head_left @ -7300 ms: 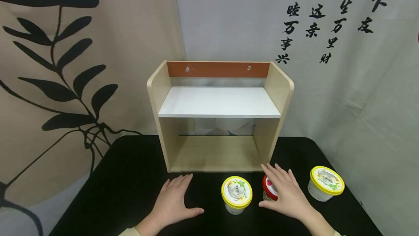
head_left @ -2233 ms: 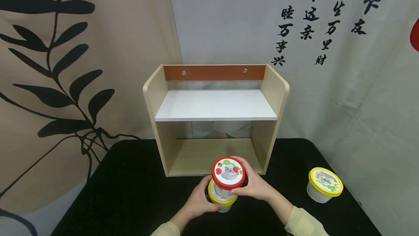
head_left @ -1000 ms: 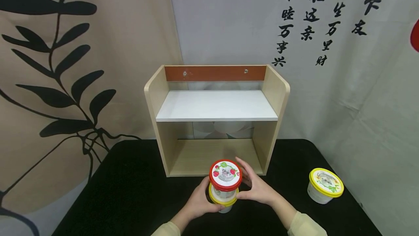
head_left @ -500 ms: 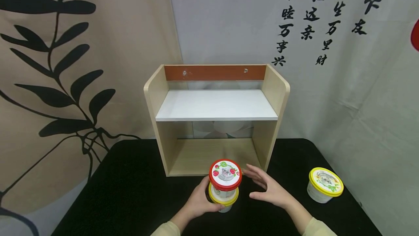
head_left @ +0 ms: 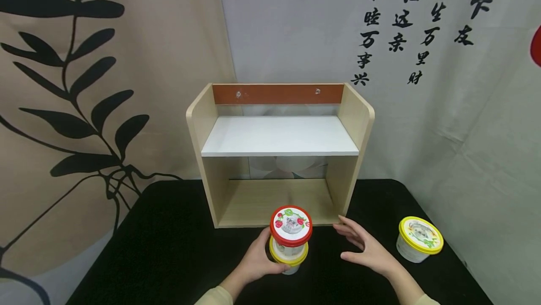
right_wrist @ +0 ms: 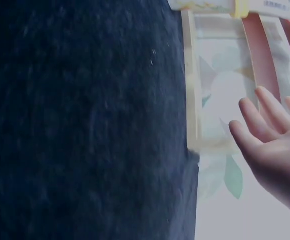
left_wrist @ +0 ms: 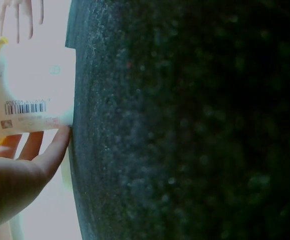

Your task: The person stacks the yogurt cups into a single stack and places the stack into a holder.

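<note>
In the head view, a red-lidded tub (head_left: 291, 225) with strawberries on its lid stands upright on a yellow-lidded tub (head_left: 292, 262). My left hand (head_left: 255, 263) grips the lower tub from the left, thumb in front. The left wrist view shows that tub's white wall (left_wrist: 34, 82) with a barcode, and the left hand's fingers (left_wrist: 54, 150) against it. Apart from the stack, on its right, my right hand (head_left: 367, 250) hovers with loosely bent fingers and holds nothing. In the right wrist view its fingers (right_wrist: 257, 120) are spread and touch nothing.
A two-level shelf unit (head_left: 279, 147) with a white upper board stands behind the stack on the black table (head_left: 160, 248). Another yellow-lidded tub (head_left: 420, 239) sits near the table's right side. Printed cloths hang behind and to the right.
The right hand brought the red-lidded tub onto the yellow-lidded one, which moved slightly left. It has since let go and drawn away to the right. The left hand has stayed on the lower tub.
</note>
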`<act>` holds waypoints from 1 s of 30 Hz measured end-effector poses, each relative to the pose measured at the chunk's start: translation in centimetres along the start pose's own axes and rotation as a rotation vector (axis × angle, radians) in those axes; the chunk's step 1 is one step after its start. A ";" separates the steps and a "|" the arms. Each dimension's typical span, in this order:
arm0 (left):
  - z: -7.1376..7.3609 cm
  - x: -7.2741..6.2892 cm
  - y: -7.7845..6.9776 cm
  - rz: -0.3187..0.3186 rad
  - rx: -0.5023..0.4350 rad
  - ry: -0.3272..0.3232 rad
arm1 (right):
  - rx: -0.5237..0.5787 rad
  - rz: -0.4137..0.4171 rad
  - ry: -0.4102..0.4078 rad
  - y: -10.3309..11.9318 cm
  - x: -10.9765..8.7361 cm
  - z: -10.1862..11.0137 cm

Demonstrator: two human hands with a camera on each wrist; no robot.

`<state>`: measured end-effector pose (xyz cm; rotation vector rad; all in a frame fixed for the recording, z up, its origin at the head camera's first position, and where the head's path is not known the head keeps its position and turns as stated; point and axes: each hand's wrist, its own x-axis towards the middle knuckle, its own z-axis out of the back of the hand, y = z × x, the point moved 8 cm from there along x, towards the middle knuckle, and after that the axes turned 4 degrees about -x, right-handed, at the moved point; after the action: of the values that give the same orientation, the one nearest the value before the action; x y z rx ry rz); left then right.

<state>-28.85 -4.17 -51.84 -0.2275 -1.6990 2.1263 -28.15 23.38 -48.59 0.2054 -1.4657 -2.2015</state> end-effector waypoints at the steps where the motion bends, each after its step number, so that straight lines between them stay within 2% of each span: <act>1: 0.0 0.0 0.0 0.001 -0.002 0.001 | -0.008 -0.016 -0.003 -0.1 -0.2 0.3; 4: 0.0 0.0 0.0 0.007 -0.006 0.005 | -0.027 -0.045 -0.002 -0.1 -1.0 1.1; 10: 0.0 0.1 -0.2 -0.001 -0.002 0.002 | -0.065 -0.022 0.003 0.4 -2.6 3.0; 19: 0.1 0.0 -0.2 0.006 0.000 0.000 | -0.184 -0.034 -0.055 1.5 -4.9 6.4; 23: 0.0 0.0 -0.2 0.000 0.005 0.001 | -0.217 -0.016 -0.098 2.2 -5.9 8.0; 30: 0.0 -0.1 -0.2 0.003 0.013 -0.003 | -0.238 0.068 -0.160 2.9 -8.1 10.5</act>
<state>-28.76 -4.20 -51.64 -0.2235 -1.6876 2.1401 -24.21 35.01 -42.76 -0.1008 -1.2553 -2.3569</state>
